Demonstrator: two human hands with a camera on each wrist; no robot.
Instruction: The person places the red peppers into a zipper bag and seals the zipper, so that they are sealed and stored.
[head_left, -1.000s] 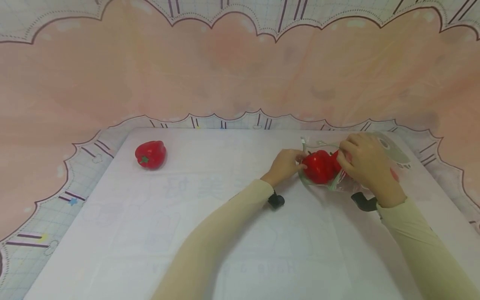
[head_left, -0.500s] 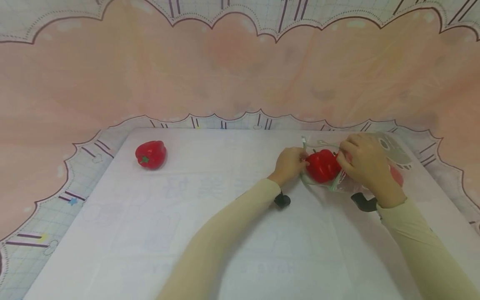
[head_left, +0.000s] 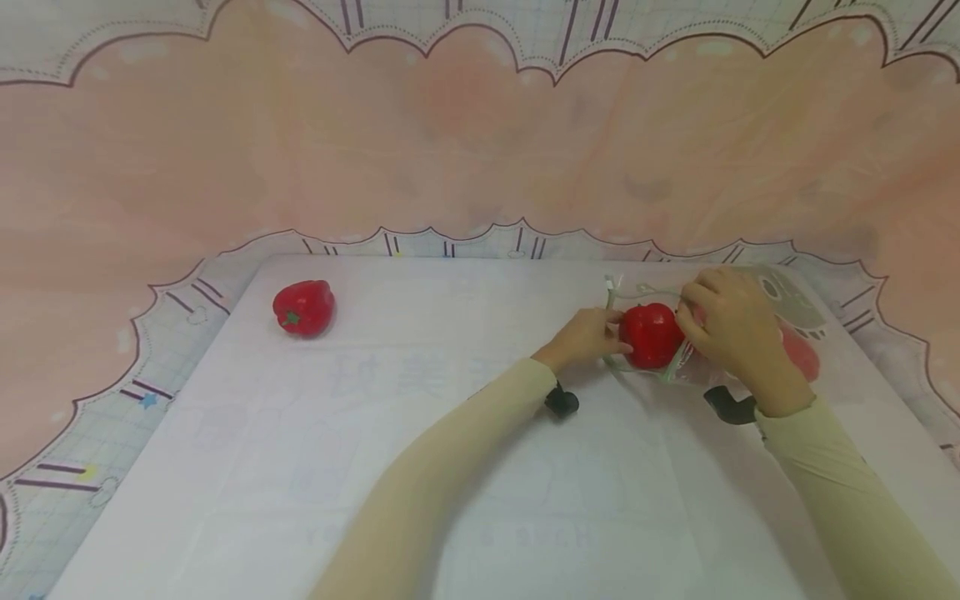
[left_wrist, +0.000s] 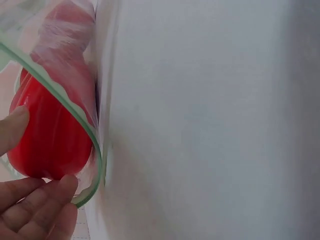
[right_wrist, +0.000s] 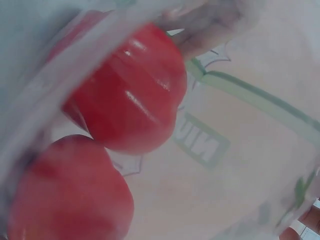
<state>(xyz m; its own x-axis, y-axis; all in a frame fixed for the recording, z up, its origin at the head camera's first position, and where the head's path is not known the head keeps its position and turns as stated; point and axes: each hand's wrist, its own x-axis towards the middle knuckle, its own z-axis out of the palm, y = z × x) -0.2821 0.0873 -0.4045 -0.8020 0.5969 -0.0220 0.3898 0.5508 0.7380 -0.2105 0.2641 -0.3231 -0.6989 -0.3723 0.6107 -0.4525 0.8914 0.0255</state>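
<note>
At the mouth of a clear zip bag (head_left: pixel 633 292) with a green rim, my left hand (head_left: pixel 588 337) holds a red bell pepper (head_left: pixel 651 335) between thumb and fingers. In the left wrist view that bell pepper (left_wrist: pixel 50 130) sits partly inside the rim, the thumb on its side and the fingertips at its end. My right hand (head_left: pixel 723 321) pinches the bag's upper edge with curled fingers. Another bell pepper (head_left: pixel 800 354) lies deeper in the bag, partly hidden behind the right hand. Through the plastic, the right wrist view shows this inner pepper (right_wrist: pixel 75 195) close to the held one.
A third red bell pepper (head_left: pixel 303 308) lies alone at the far left of the white table (head_left: pixel 450 333). The bag rests near the table's back right, its printed grey end (head_left: pixel 787 296) toward the right edge. A patterned curtain (head_left: pixel 420 150) hangs behind.
The held pepper has moved rightward into the bag and turned, its stem no longer plainly showing. The inner pepper has shifted right. My right hand stays in place, pinching the bag.
</note>
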